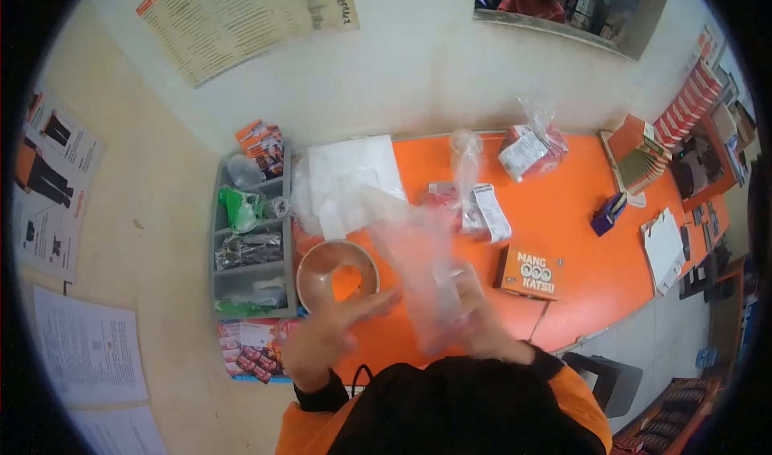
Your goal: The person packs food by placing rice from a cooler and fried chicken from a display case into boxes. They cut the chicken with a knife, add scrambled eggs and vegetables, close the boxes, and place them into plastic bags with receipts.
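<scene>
A clear plastic bag [414, 270], blurred by motion, is held up over the orange counter in front of me. My right hand [480, 322] grips its right side, with something whitish showing by the fingers. Just left of the bag is my left hand [334, 330], blurred, with its fingers stretched toward the bag and nothing visible in them. Beyond my left hand stands a round brown bowl [308, 282] with orange showing inside it. To the right of my right hand lies an orange box [528, 273] with printed letters.
A grey divided tray [288, 166] with packets stands at the left, beside white plastic sheets [362, 166]. Two bagged packages, one a red box [551, 151], sit at the back. A purple holder [609, 214] and papers [664, 250] are at the right. Behind the window is a person [535, 3].
</scene>
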Action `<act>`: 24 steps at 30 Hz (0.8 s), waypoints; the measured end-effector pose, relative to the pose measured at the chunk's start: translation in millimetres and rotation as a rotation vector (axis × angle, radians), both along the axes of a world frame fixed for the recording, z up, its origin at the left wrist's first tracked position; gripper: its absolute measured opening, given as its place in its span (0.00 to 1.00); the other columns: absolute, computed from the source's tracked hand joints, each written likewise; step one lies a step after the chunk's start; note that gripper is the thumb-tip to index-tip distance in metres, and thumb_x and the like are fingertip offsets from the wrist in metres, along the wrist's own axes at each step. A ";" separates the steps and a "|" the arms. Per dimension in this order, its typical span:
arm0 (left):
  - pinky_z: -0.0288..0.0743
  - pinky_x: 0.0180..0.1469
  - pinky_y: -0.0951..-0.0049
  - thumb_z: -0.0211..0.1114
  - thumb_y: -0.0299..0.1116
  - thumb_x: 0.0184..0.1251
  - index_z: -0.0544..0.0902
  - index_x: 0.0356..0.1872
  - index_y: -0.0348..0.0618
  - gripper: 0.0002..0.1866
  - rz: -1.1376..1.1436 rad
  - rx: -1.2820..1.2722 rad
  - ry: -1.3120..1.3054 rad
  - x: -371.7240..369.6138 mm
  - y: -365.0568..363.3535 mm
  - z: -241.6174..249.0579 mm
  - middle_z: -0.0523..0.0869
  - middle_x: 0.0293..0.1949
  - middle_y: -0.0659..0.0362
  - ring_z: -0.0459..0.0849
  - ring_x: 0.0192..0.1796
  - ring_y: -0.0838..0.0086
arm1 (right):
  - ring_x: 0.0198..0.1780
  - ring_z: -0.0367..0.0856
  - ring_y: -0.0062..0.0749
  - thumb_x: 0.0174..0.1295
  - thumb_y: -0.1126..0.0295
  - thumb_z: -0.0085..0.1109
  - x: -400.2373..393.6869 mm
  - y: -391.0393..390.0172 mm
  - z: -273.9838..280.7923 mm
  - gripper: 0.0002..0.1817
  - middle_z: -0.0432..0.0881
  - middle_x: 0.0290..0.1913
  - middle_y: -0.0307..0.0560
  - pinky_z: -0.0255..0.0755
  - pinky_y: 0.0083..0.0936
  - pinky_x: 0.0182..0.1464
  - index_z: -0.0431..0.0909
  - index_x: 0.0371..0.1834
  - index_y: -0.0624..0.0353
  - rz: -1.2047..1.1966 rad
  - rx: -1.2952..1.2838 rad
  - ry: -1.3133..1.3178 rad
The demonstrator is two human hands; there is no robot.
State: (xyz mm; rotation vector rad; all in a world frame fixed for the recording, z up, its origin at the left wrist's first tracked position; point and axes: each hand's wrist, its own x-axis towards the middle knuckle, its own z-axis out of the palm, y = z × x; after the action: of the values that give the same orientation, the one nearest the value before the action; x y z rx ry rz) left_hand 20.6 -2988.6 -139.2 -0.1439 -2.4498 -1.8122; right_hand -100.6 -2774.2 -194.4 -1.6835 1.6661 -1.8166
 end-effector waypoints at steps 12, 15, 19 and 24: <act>0.74 0.44 0.71 0.41 0.18 0.59 0.72 0.47 0.29 0.16 0.962 0.067 0.106 139.9 63.2 36.2 0.82 0.39 0.48 0.84 0.36 0.61 | 0.69 0.46 0.41 0.57 0.64 0.56 121.5 -49.9 -106.2 0.38 0.49 0.67 0.53 0.39 0.39 0.69 0.45 0.67 0.61 -0.320 0.178 -0.809; 0.78 0.38 0.70 0.38 0.27 0.67 0.69 0.49 0.28 0.16 0.973 -0.168 0.130 170.5 64.8 48.6 0.81 0.39 0.43 0.84 0.34 0.59 | 0.70 0.44 0.43 0.54 0.66 0.60 92.6 -82.8 -95.6 0.42 0.46 0.67 0.57 0.40 0.40 0.69 0.44 0.68 0.61 -0.466 0.128 -0.017; 0.78 0.30 0.75 0.36 0.30 0.71 0.69 0.50 0.28 0.17 1.050 -0.322 0.215 185.6 71.3 70.0 0.82 0.37 0.44 0.84 0.29 0.63 | 0.66 0.55 0.40 0.55 0.69 0.59 82.3 -94.4 -34.2 0.30 0.55 0.62 0.56 0.51 0.34 0.65 0.60 0.61 0.62 -0.119 -0.020 -0.518; 0.72 0.20 0.82 0.36 0.30 0.71 0.70 0.50 0.29 0.17 1.253 -0.429 0.235 207.0 62.8 82.2 0.82 0.30 0.50 0.80 0.19 0.72 | 0.54 0.72 0.26 0.62 0.69 0.51 66.0 -95.4 -50.0 0.18 0.69 0.53 0.49 0.64 0.20 0.55 0.69 0.54 0.60 0.524 0.478 -0.963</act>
State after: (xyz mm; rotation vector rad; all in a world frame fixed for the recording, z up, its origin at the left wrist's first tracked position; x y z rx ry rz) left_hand 227.7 -2925.8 -56.9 0.8746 -1.8919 -0.6731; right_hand -34.6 -2869.6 -244.4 -0.7190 0.9820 -1.4221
